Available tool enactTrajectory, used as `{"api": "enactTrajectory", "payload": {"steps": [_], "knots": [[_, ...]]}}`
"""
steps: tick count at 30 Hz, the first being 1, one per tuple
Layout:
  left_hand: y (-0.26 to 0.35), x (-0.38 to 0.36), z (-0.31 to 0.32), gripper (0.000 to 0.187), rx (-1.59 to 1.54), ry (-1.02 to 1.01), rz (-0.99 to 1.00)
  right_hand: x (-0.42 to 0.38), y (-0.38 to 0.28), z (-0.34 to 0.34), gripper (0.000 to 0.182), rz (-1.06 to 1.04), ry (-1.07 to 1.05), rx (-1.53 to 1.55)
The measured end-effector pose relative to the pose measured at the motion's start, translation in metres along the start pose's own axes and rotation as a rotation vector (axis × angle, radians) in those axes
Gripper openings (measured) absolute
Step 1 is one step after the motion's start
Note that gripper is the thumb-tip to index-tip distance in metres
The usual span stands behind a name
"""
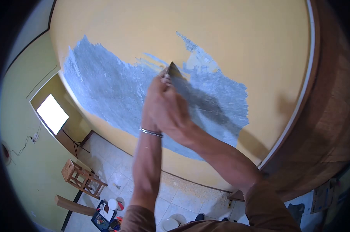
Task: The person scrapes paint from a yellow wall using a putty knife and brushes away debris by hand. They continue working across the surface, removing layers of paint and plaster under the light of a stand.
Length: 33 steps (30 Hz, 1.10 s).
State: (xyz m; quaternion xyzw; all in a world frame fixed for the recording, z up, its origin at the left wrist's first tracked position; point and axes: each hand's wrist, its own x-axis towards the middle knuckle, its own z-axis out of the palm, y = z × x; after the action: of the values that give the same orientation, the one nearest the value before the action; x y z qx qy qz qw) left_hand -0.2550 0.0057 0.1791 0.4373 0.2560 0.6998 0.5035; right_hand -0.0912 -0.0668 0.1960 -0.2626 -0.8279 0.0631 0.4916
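Observation:
Both of my hands are raised together against a yellow wall (260, 46), at a grey patch (105, 85) where the yellow coat is gone. A scraper (174, 70) with a dark triangular blade points up and touches the wall at the ragged edge of the paint. My left hand (156, 91), with a bracelet on its wrist, is closed around the scraper's handle, which the fingers mostly hide. Pressed against it, my right hand (173, 112) is closed too, its fingers partly hidden and blurred.
A wooden stool (82, 178) and a lit lamp panel (53, 114) on a stand are at the left. Low down are a tool tray (99, 221), a white tub (113, 204), another white container (170, 224) and paint flakes on the tiled floor (178, 197).

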Motion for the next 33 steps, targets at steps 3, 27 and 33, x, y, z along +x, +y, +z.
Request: {"api": "enactTrajectory", "payload": {"steps": [3,27,33], "knots": [[0.013,-0.019,0.010,0.026,0.480,0.134,0.218,0.039,-0.037,0.043,0.034,0.029,-0.017,-0.080],[-0.164,-0.053,0.127,0.037,-0.281,0.525,0.043,-0.121,0.119,-0.076,0.019,0.081,0.062,0.267],[-0.100,0.000,0.068,0.037,-0.232,0.455,0.118,-0.040,0.074,-0.040,0.039,0.234,-0.054,0.195]]}}
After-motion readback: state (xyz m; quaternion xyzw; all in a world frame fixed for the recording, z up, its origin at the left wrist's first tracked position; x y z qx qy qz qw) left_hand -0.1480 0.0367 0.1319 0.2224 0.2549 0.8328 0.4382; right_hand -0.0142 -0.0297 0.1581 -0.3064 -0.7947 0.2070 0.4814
